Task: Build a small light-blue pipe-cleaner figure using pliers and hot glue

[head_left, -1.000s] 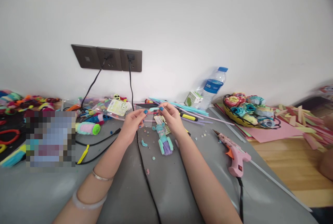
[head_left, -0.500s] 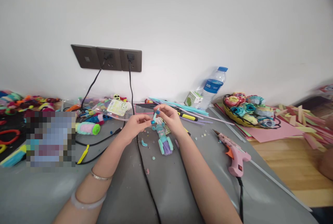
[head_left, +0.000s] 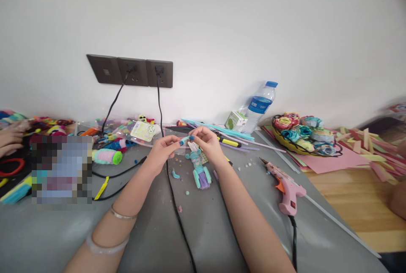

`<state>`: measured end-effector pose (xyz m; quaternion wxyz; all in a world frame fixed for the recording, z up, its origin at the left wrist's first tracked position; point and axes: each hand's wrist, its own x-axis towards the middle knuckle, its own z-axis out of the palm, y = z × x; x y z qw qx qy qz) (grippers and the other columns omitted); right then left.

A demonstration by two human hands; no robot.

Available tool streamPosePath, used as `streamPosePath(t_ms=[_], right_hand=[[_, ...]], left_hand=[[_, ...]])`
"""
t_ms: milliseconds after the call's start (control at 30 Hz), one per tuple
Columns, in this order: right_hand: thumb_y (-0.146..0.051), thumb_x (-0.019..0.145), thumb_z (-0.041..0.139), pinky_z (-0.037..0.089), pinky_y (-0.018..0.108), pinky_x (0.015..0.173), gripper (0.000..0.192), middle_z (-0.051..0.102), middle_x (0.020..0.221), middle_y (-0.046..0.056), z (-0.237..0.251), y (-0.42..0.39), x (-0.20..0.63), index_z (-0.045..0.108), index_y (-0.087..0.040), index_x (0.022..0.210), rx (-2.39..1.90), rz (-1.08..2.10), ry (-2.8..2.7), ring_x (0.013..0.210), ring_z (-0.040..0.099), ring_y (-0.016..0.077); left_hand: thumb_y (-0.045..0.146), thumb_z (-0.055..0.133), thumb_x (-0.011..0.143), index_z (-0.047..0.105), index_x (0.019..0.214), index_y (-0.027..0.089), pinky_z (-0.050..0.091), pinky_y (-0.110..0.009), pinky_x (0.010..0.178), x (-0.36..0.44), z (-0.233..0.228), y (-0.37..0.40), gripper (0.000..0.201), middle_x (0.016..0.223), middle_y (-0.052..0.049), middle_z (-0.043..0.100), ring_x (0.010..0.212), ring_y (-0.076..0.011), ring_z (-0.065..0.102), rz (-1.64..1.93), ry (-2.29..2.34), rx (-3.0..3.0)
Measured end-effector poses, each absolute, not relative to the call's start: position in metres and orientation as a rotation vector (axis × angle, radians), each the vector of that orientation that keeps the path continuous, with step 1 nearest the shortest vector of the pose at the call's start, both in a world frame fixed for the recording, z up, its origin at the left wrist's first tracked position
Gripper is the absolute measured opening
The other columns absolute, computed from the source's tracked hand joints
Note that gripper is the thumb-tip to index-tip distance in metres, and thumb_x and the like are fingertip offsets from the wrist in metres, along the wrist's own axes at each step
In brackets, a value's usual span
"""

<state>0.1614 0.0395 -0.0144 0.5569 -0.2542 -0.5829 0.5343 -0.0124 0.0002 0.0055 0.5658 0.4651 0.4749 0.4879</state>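
My left hand (head_left: 163, 149) and my right hand (head_left: 206, 142) meet above the grey mat (head_left: 203, 230), fingertips pinched together on a short teal pipe-cleaner piece (head_left: 185, 139). Just below them a small teal and purple pipe-cleaner figure (head_left: 199, 168) lies on the mat. A loose teal scrap (head_left: 175, 175) rests left of the figure. Two bracelets circle my left wrist.
A pink glue gun (head_left: 285, 186) lies at the right, its black cord running off the front edge. Another black cord crosses the mat from the wall sockets (head_left: 131, 71). A water bottle (head_left: 260, 106), a basket of paper roses (head_left: 301, 134) and paper strips stand at right. Another person's hand (head_left: 11, 139) rests at far left.
My fingers have turned the teal piece from upright to nearly level between both hands. Another person's hand has come into view at the far left.
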Motion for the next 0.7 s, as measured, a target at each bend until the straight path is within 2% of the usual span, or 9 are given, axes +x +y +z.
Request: streamPosePath(t_ms=[333,533,700], right_hand=[[-0.043,0.073,0.084,0.045,0.03,0.066,0.029,0.065,0.085,0.004,-0.016,0.04,0.158,0.066,-0.02,0.071,-0.571,1.291,-1.49,0.078,0.058,0.0167],[-0.048,0.074,0.081,0.048,0.03,0.069,0.031,0.063,0.079,0.0,-0.014,0.04,0.161,0.067,-0.022,0.081,-0.643,1.266,-1.351,0.07,0.056,0.0142],[-0.049,0.074,0.081,0.05,0.03,0.07,0.032,0.061,0.077,-0.001,-0.012,0.04,0.162,0.066,-0.022,0.08,-0.679,1.21,-1.317,0.069,0.055,0.014]], left_hand=[[0.039,0.088,0.05,0.065,0.066,0.017,0.026,-0.018,0.044,-0.002,0.007,-0.001,0.035,0.057,0.006,0.044,0.052,-0.0056,0.034,1.378,1.075,0.8],[0.045,0.088,0.055,0.071,0.072,0.015,0.028,-0.018,0.046,-0.009,0.007,0.0,0.039,0.061,0.004,0.048,0.054,-0.0058,0.036,1.251,1.043,0.913],[0.051,0.085,0.058,0.073,0.076,0.014,0.026,-0.019,0.046,-0.012,0.008,0.0,0.042,0.062,0.003,0.047,0.054,-0.0058,0.035,1.21,1.075,0.985]])
